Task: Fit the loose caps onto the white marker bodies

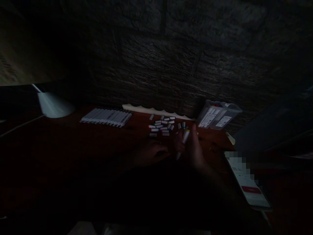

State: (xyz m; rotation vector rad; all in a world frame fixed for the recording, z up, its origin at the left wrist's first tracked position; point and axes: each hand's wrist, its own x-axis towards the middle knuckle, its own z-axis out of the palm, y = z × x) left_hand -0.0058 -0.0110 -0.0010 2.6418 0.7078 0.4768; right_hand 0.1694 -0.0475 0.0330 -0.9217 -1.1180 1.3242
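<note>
Head view: light's poor from where I'm standing. Right hand (196,150) pinches a slim white marker with a yellow-marked upper end (186,135) between thumb and fingers, tilted, above the dark reddish-brown wooden table (97,140). Left hand (153,151) is low, just beside it; fingers look loosely bent, nothing visible in them, but too dark to tell if they're spread or closed. Short white cylinders with coloured ends (164,122) lie scattered just beyond the hands; neat row of long white pens (106,117) off to the left, clear plastic case (220,114) back right. Step in hand, I'd judge: handling that one marker. Next move probably calls for a firm pinch and clearance from the loose cylinders.
</note>
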